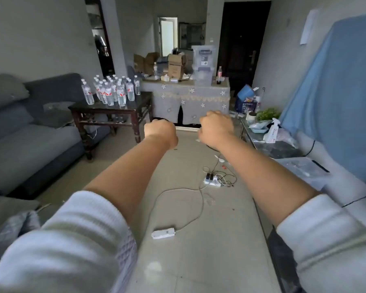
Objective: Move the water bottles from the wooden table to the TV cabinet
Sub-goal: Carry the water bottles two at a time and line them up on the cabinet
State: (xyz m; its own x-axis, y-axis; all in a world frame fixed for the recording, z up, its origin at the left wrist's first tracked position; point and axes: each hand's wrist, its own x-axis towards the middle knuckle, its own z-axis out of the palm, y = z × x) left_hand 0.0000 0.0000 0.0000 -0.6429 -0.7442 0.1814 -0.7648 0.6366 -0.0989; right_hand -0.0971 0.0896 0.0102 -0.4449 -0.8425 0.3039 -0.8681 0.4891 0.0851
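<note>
Several clear water bottles (110, 90) with red-and-white labels stand bunched on a dark wooden table (106, 109) at the left, beside the sofa. Both my arms reach forward over the floor. My left hand (160, 132) is curled into a fist and holds nothing, to the right of the table and apart from it. My right hand (216, 125) is also curled and empty, farther right. The TV cabinet (287, 151) with a glass top runs along the right side under a blue cloth.
A grey sofa (30, 140) fills the left. A cloth-covered table (188, 96) with boxes and a plastic bin stands at the back. Power strips (163, 233) and cables lie on the floor between me and the tables. A spray bottle (272, 132) and clutter sit on the cabinet.
</note>
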